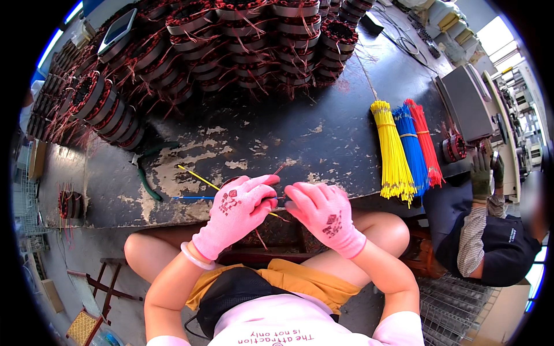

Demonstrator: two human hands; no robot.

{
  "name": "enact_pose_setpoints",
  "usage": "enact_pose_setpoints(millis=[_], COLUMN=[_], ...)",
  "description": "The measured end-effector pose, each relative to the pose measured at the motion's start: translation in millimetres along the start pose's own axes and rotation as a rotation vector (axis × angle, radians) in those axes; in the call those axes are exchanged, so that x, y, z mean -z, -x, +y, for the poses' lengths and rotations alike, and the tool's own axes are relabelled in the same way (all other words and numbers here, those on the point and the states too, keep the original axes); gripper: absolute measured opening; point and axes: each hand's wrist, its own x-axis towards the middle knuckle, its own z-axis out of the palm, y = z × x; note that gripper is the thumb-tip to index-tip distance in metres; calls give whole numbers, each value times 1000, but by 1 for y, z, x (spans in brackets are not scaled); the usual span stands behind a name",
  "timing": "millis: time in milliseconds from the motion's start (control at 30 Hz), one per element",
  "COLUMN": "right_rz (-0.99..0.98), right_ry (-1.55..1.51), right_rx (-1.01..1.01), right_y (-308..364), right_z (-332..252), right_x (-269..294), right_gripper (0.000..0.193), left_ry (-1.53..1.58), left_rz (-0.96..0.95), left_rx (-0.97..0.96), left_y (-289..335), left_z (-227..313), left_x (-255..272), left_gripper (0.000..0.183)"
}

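Hands (243,203) with blue wire (193,198) between them.

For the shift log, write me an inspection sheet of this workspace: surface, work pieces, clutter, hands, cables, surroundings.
Surface: dark tabletop, coating worn in patches.
Work pieces: blue wire, yellow wire at the left hand; yellow bundle, blue bundle, red bundle at right.
Clutter: green-handled pliers; screened device by stacked wound cores.
Hands: pink-gloved; left holds blue wire, right hand grip unclear.
Cables: black cable looped, back right.
Surroundings: co-worker at right; woven seat lower left.
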Motion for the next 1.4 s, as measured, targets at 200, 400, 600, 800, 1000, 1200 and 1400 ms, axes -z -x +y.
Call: enact_pose_setpoints(millis=[200,400,600,800,1000,1200,1400], right_rz=[-66,-167,-643,-239,-464,-557,-38], right_ry=[-151,-392,-1370,-119,-1124,-1031,-161], right_rx=[-42,-259,-1037,-7,-714,-845,69], right_y=[-1,5,-9,-13,-8,-11,-4], right_z=[3,-5,3,6,9,8,1], right_x=[-19,-27,-6,-2,-17,-1,-11], right_gripper=[32,16,22,24,19,21,32], left_ry=[-4,6,9,6,27,28,49], left_rz=[-10,-8,-2,4,-28,5,-23], left_rx=[-7,-32,-53,-46,-48,-71,-27], left_y=[3,3,4,4,3,5,3], left_z=[-2,-3,-4,-5,-4,-7,-1], left_x=[-1,-3,-2,-4,-2,-4,-1], left_gripper=[18,18,18,19,20,22,21])
